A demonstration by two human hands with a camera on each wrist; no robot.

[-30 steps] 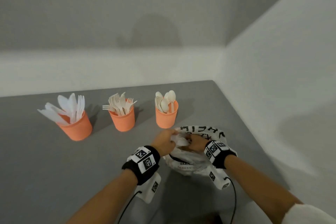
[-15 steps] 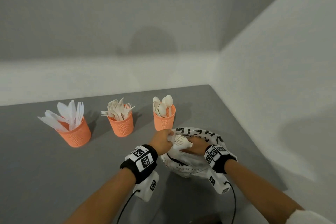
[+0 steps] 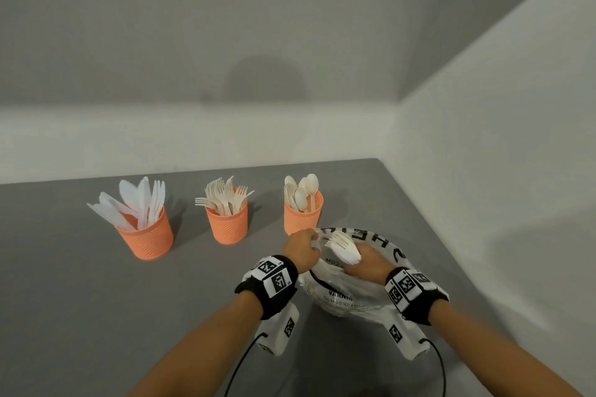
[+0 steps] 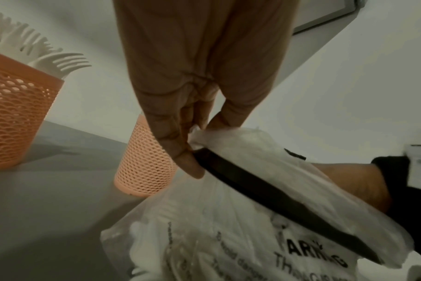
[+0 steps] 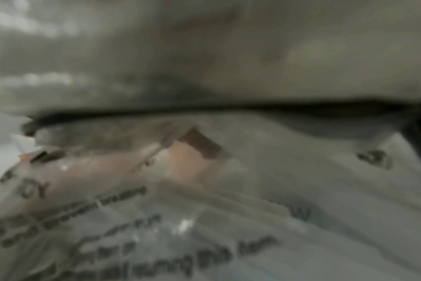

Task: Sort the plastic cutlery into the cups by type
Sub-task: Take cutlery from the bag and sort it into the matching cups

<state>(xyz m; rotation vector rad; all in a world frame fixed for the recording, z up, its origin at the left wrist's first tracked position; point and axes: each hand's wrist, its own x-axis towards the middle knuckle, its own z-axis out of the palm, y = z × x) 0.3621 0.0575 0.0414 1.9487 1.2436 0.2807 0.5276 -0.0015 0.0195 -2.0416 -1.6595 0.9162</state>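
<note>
Three orange mesh cups stand in a row on the grey table: a knife cup [image 3: 146,234], a fork cup [image 3: 227,222] and a spoon cup [image 3: 301,214]. In front of the spoon cup lies a clear plastic bag [image 3: 351,287] with black print, its black-edged rim [image 4: 264,192] raised. My left hand [image 3: 300,250] pinches the bag's rim [image 4: 195,136] at its left corner. My right hand [image 3: 367,263] is at the bag's mouth and holds white plastic forks [image 3: 342,246], tines pointing left. The right wrist view is blurred and shows only bag film [image 5: 228,209].
A white wall [image 3: 483,171] rises along the table's right edge, and another runs along the back. More white cutlery shows through the bag [image 4: 180,237]. Bare grey tabletop [image 3: 80,300] lies to the left of my arms.
My right hand has drawn the white forks up out of the bag's mouth. My left hand still holds the bag's rim. The head view has tilted slightly.
</note>
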